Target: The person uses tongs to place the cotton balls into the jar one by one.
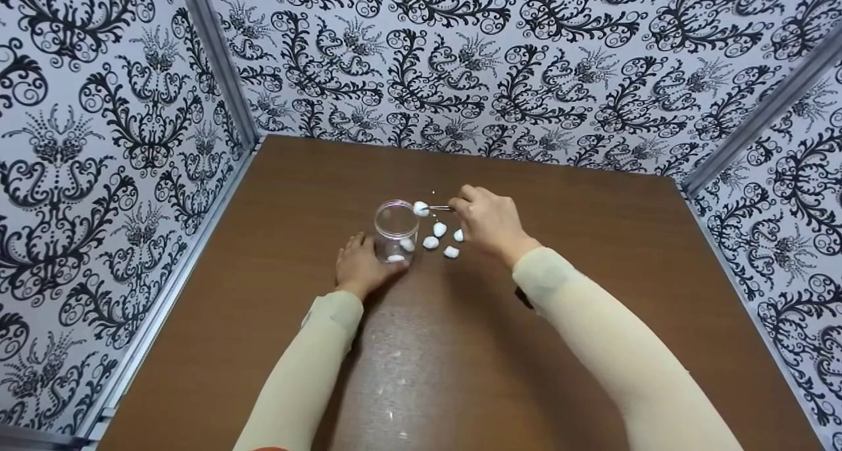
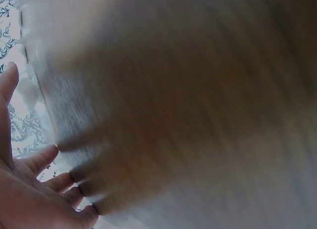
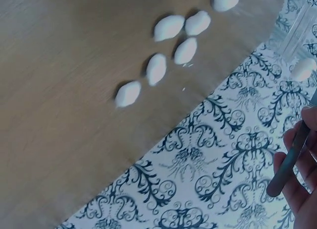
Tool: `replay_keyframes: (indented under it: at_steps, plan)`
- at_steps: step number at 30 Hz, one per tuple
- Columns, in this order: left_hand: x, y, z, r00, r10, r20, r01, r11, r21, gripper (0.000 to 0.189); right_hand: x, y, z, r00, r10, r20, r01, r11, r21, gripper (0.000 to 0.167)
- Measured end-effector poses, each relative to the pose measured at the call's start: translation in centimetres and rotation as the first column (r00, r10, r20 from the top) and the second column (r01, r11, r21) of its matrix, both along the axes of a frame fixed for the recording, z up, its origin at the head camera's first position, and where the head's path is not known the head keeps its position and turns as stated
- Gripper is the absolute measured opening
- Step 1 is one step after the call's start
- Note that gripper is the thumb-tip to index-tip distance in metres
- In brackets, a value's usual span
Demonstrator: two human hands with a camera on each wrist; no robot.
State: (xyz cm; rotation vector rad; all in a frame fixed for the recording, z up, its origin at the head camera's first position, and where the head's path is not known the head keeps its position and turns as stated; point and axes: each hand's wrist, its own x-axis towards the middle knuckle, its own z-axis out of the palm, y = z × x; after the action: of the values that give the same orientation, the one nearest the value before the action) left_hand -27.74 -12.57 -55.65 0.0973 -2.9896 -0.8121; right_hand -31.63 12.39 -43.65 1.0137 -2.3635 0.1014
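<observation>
A clear jar (image 1: 396,231) stands upright on the table, with white cotton balls (image 1: 395,258) inside. My left hand (image 1: 364,265) rests beside its base, thumb in front and the other fingers spread at the left. In the left wrist view, those fingers (image 2: 49,182) are fairly straight, tips on the tabletop. My right hand (image 1: 488,222) pinches metal tweezers (image 3: 290,164). Their tips hold one cotton ball (image 1: 421,208) just right of the jar's rim. Several loose cotton balls (image 1: 439,229) lie on the table between jar and right hand.
The brown wooden table (image 1: 579,227) is bounded by patterned black-and-white panels (image 1: 460,63) at the back and both sides. Metal frame posts (image 1: 220,63) stand at the corners. Tiny white bits lie near the loose cotton balls.
</observation>
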Motion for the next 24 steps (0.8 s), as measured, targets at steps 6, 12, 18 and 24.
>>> replay_keyframes:
  at_steps: [6,12,18,24]
  plan:
    - [0.2,0.1,0.2,1.0,0.001,0.021,-0.001,1.0,0.01,0.095,0.3,-1.5,-0.2,1.0,0.018,0.011,-0.019,1.0,0.005,0.022]
    - [0.3,0.1,0.2,1.0,-0.004,0.019,0.004,1.0,0.021,0.095,0.5,-2.1,-0.8,0.999,0.024,0.027,-0.024,1.0,0.018,0.019]
    - [0.3,0.1,0.2,1.0,-0.007,0.011,0.006,1.0,0.025,0.095,0.5,-2.1,-1.1,0.999,0.036,0.027,-0.036,0.999,0.023,0.02]
    - [0.4,0.0,0.4,1.0,-0.002,0.011,0.002,1.0,0.021,0.092,0.4,-1.6,-1.0,0.999,0.026,0.045,-0.027,0.999,0.028,0.023]
